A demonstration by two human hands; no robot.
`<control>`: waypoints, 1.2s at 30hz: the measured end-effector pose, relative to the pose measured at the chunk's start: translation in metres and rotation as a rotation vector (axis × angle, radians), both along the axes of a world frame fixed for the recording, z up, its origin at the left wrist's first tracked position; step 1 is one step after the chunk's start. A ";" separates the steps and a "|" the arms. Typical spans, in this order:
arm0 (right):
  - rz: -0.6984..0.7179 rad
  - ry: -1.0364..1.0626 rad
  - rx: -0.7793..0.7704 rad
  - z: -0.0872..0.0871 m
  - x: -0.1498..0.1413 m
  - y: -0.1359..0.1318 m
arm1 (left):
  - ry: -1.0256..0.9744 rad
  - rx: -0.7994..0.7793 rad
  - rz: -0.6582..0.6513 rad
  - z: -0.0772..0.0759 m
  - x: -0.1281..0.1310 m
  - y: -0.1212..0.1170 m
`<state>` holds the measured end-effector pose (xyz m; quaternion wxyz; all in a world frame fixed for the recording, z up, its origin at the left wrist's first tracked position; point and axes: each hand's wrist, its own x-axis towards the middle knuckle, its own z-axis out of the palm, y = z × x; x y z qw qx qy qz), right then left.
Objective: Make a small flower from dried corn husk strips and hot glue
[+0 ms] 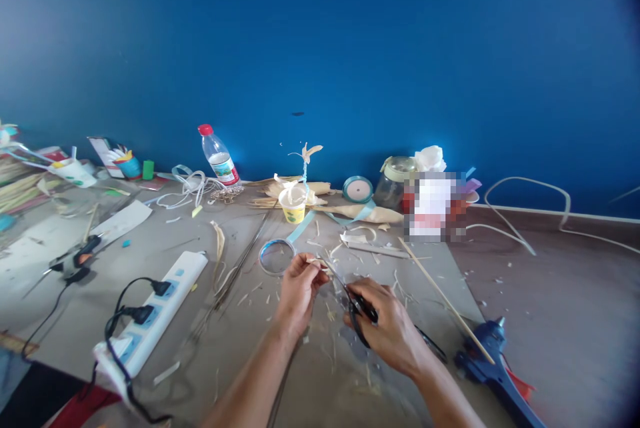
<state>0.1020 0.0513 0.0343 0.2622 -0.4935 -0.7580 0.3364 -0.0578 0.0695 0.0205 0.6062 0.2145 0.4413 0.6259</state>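
My left hand [299,291] is closed in a pinch on a small pale strip of dried husk [317,261] just above the grey table [250,348]. My right hand [387,328] grips black-handled scissors [361,311], whose blades point up and left toward the strip. Both hands sit close together near the table's front middle. Pale husk scraps lie scattered around and under them.
A white power strip [155,318] with black plugs lies at front left. A blue glue gun [493,361] and a long thin stick [440,298] lie at right. Behind the hands are a ribbon loop [277,257], a yellow cup [293,207], a water bottle [219,158] and a glass jar [395,185].
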 end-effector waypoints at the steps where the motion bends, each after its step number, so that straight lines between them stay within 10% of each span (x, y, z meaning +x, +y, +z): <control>1: 0.001 0.001 0.007 -0.001 0.000 0.000 | 0.029 0.001 0.007 0.000 0.000 0.000; 36: 0.016 -0.010 -0.043 0.004 0.002 0.000 | 0.110 0.043 0.022 0.000 -0.001 0.001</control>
